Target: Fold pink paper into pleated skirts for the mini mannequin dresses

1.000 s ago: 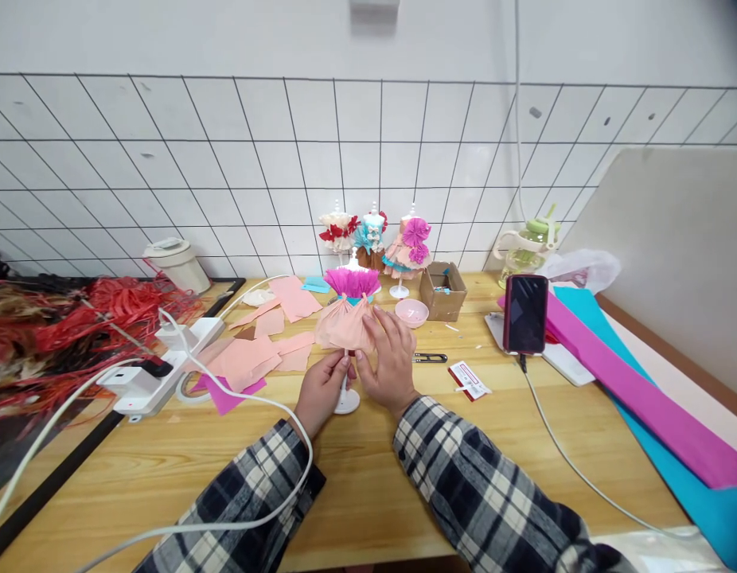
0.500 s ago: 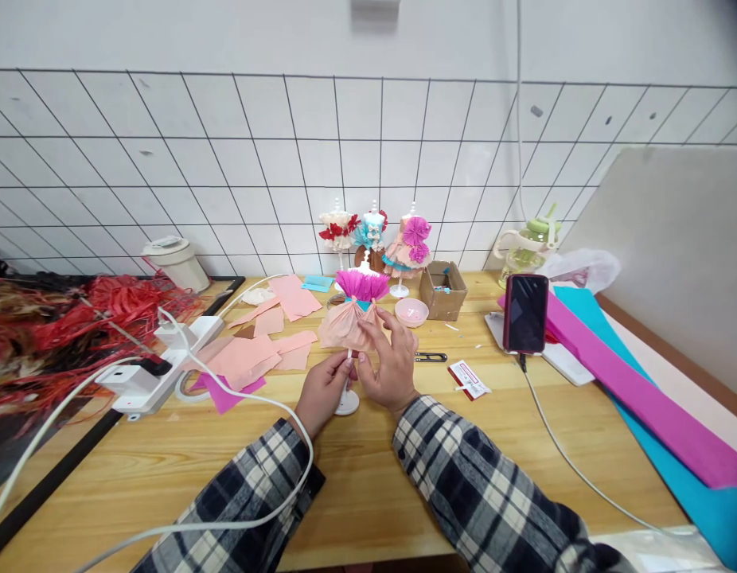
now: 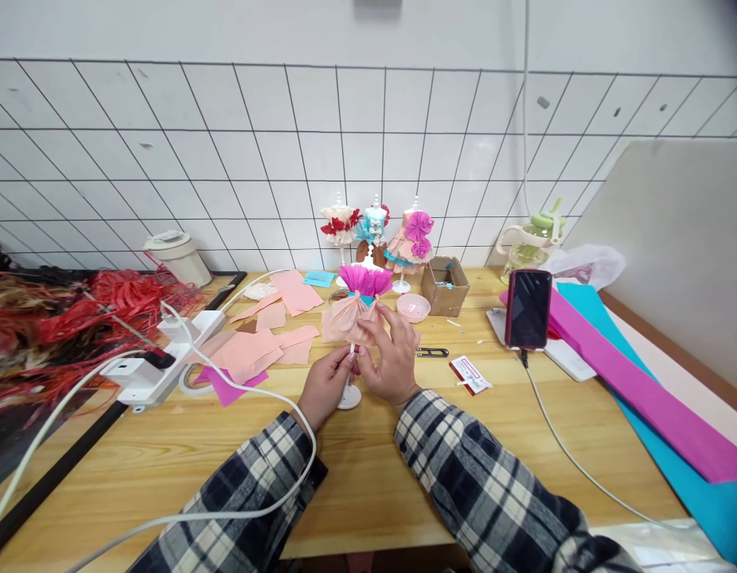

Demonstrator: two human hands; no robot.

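A small white mannequin stand [image 3: 349, 398] stands upright on the table in front of me. Its miniature dress has a ruffled magenta paper top [image 3: 367, 279], a blue waistband and a gathered peach paper skirt [image 3: 340, 320]. Below the skirt, my left hand [image 3: 326, 386] is closed around the thin stem of the stand. My right hand [image 3: 392, 354] is at the skirt's right side, bent fingers against the paper and thumb below near the stem. Part of the skirt is hidden behind those fingers.
Peach paper pieces [image 3: 249, 354], a tape roll [image 3: 195, 380] and a power strip [image 3: 171, 362] lie left. Behind are three dressed mannequins [image 3: 409, 239], a pink bowl [image 3: 413, 307] and a cardboard box [image 3: 446, 286]. Rightward are a phone [image 3: 528, 310] and long paper strips [image 3: 637, 382]. A white cable [image 3: 249, 513] crosses my left sleeve.
The whole view has shifted slightly. Both hands keep nearly the same places on the stand and skirt, and the skirt's folds sit a little differently.
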